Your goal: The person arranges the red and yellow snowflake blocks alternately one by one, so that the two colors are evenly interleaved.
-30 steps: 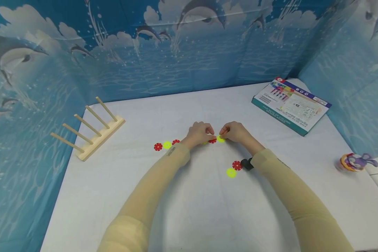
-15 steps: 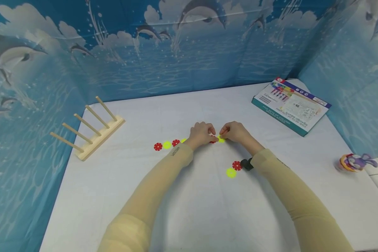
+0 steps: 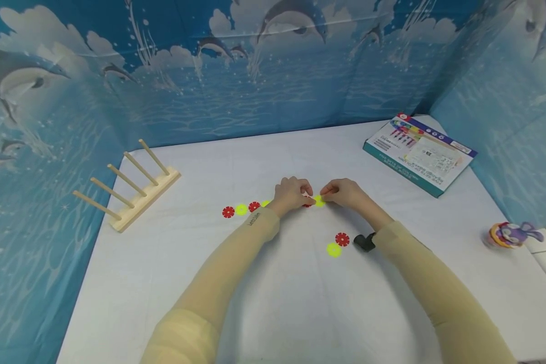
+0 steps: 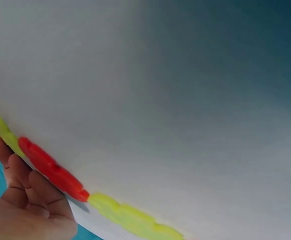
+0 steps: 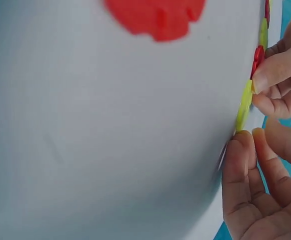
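Observation:
A row of red and yellow notched plastic discs lies across the white table, joined edge to edge in the left wrist view. My left hand (image 3: 292, 194) pinches the red disc (image 5: 258, 56) near the row's right end; its thumb overlaps the joint with the last yellow disc (image 3: 319, 201). Just right of that yellow disc is my right hand (image 3: 347, 193). Its bent fingertips meet or nearly meet the disc's end in the right wrist view, with gaps between the fingers. Part of the row is hidden behind my left hand.
A loose red disc (image 3: 342, 239) and yellow disc (image 3: 334, 249) lie nearer me, beside a black object (image 3: 364, 242) at the right sleeve. A wooden peg stand (image 3: 147, 199) is at left, a box (image 3: 420, 154) at back right, a purple-topped toy (image 3: 511, 234) at far right.
My left hand has slid slightly right along the row and then stayed. My right hand has drawn back a little to the right, off the last yellow disc, and its forearm has shifted right.

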`<action>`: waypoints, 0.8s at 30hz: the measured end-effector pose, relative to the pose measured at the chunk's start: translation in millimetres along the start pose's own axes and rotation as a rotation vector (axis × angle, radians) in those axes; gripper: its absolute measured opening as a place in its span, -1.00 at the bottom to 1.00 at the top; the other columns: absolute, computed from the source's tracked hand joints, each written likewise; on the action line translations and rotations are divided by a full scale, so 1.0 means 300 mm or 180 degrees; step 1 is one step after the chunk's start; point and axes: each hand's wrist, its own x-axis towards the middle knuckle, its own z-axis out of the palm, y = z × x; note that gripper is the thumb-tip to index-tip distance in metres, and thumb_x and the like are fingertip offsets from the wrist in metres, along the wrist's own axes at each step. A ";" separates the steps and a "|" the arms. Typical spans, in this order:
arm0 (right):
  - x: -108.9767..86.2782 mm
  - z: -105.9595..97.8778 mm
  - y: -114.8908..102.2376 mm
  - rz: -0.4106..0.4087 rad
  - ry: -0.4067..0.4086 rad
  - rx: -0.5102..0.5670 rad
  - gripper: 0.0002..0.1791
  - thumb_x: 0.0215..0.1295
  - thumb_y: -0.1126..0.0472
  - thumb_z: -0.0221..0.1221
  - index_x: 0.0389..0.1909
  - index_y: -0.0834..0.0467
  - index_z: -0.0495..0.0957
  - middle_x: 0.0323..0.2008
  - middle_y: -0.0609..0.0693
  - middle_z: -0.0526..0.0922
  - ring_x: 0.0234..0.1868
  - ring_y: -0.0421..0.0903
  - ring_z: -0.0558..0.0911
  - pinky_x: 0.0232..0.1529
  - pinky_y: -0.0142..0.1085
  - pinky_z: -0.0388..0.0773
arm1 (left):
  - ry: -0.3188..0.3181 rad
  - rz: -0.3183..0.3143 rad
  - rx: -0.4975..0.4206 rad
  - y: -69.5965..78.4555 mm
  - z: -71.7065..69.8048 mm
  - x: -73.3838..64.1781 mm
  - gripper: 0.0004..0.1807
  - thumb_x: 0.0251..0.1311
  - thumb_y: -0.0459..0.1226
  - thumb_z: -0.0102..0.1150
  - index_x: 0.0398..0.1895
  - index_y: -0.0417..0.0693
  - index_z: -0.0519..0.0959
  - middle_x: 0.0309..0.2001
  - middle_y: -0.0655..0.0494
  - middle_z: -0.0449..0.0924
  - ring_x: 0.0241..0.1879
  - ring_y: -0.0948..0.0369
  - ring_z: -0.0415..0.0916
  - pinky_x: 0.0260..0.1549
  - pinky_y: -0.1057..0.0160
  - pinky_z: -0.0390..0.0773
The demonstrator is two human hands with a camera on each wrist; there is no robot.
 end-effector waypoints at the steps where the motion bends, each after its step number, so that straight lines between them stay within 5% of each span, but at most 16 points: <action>1: -0.012 -0.002 0.005 -0.0033 -0.0008 0.0012 -0.68 0.38 0.14 0.17 0.02 0.26 0.57 -0.07 0.20 0.60 -0.12 0.04 0.50 -0.10 -0.24 0.49 | 0.0002 -0.0008 0.0002 0.000 0.000 0.001 -0.79 0.13 -0.03 0.40 -0.24 0.18 0.64 -0.20 0.15 0.46 -0.08 0.16 0.29 -0.03 0.14 0.29; 13: -0.164 0.015 0.102 -0.0441 -0.0279 0.0115 -0.71 0.28 0.18 0.28 -0.04 0.22 0.61 -0.13 0.09 0.69 -0.19 -0.05 0.57 -0.08 -0.23 0.53 | -0.0009 -0.0076 0.0038 -0.001 0.008 0.007 -0.80 0.14 -0.02 0.39 -0.25 0.20 0.64 -0.18 0.16 0.47 -0.06 0.16 0.30 -0.01 0.15 0.30; 24: -0.243 0.036 0.121 -0.0527 -0.0472 -0.0014 -0.65 0.16 0.22 0.37 -0.04 0.21 0.61 -0.22 0.02 0.58 -0.18 -0.06 0.45 -0.15 -0.27 0.46 | 0.0007 -0.0029 -0.0043 -0.003 0.007 0.002 -0.81 0.16 -0.04 0.37 -0.24 0.17 0.63 -0.20 0.15 0.46 -0.06 0.16 0.29 0.01 0.13 0.29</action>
